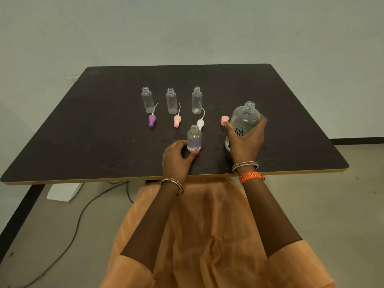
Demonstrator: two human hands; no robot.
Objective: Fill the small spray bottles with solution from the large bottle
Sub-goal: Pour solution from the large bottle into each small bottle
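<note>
Right hand point(245, 140) wraps the uncapped large bottle point(243, 123), which stands upright on the bench point(83, 142), mouth up. Left hand point(176, 159) pinches the base of a small bottle point(194, 139), also upright and open, just left of the large bottle. Three more open small bottles point(171, 100) stand beyond it.

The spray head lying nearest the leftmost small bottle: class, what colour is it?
Purple spray head, seen in the head view.
</note>
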